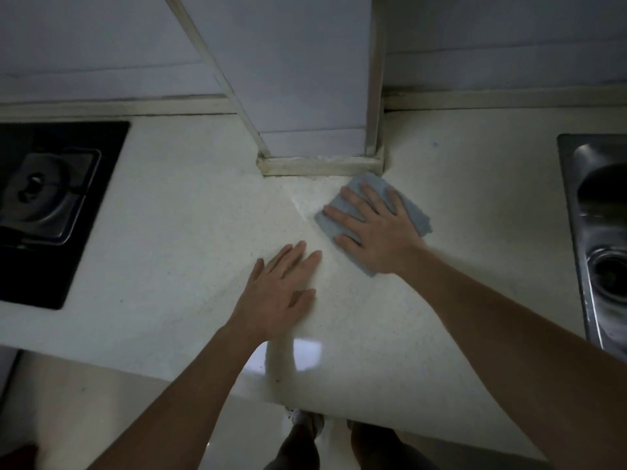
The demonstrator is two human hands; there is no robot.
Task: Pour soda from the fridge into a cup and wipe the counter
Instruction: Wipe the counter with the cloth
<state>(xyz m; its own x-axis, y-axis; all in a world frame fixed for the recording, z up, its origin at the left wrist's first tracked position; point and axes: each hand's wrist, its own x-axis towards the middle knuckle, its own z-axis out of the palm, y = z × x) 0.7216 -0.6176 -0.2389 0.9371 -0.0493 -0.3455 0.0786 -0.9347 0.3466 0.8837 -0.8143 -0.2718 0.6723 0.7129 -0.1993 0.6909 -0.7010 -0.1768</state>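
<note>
Left hand (pixel 278 293) flat on counter (pixel 169 232); right hand (pixel 376 228) presses blue cloth (pixel 415 213).

Both hands flat, left hand (pixel 283 293), right hand (pixel 376 228)

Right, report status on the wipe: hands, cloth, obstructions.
Right hand flat, pressing blue cloth on counter beside wall column. Left hand open, low over counter. Stove left, sink right, both apart from cloth.
</note>
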